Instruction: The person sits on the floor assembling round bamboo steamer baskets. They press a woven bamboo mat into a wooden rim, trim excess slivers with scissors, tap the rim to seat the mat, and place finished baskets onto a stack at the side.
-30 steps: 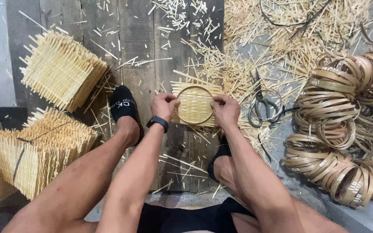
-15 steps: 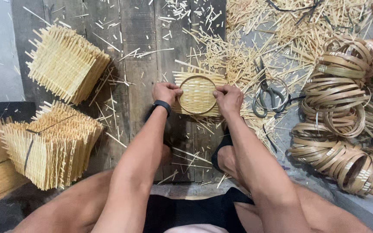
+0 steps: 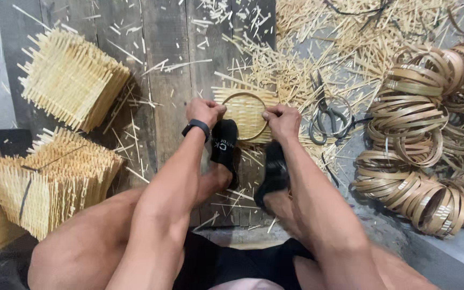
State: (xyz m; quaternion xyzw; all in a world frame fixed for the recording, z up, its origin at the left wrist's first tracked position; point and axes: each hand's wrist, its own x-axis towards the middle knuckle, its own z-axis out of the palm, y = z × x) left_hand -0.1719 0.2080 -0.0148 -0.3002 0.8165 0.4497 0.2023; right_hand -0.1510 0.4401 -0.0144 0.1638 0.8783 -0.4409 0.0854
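Both hands grip a round bamboo ring (image 3: 245,116) pressed on a square woven mat (image 3: 248,110), which lies on the plank floor (image 3: 167,80). Left hand (image 3: 204,111) pinches the ring's left edge, right hand (image 3: 281,119) its right edge. Arms reach forward between the knees. Scissors (image 3: 326,115) lie just right.
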